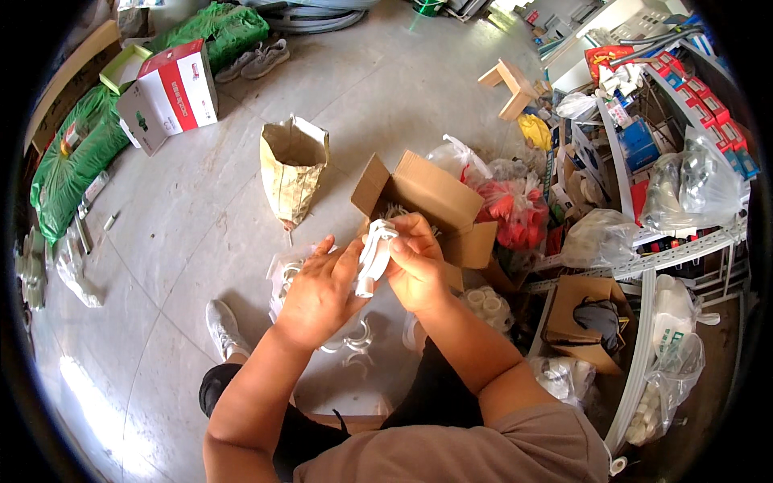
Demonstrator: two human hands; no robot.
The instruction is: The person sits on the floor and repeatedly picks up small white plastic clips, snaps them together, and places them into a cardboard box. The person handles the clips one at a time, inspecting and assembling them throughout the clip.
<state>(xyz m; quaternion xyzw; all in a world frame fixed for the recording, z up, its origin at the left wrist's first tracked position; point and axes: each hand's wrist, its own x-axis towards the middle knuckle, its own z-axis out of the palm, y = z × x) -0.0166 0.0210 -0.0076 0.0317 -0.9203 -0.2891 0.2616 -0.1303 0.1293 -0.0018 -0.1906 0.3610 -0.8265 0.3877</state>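
Between my two hands is a small bunch of white plastic pipe clips (373,262), curved and nested against one another. My left hand (320,291) closes on them from the left, and my right hand (417,262) grips their right side with thumb and fingers. Below my hands, more white C-shaped clips (357,336) lie loose. A clear plastic bag (283,278) with white pieces in it sits partly behind my left hand. Just beyond my right hand stands an open cardboard box (439,193), its inside partly hidden by my fingers.
An open tan sack (294,173) stands ahead on the grey floor. Bags with red items (515,211) crowd the right, beside metal shelving (644,258) full of boxes and bags. Green sacks (76,165) and a red-and-white carton (179,92) lie far left. A small wooden stool (511,87) lies farther off.
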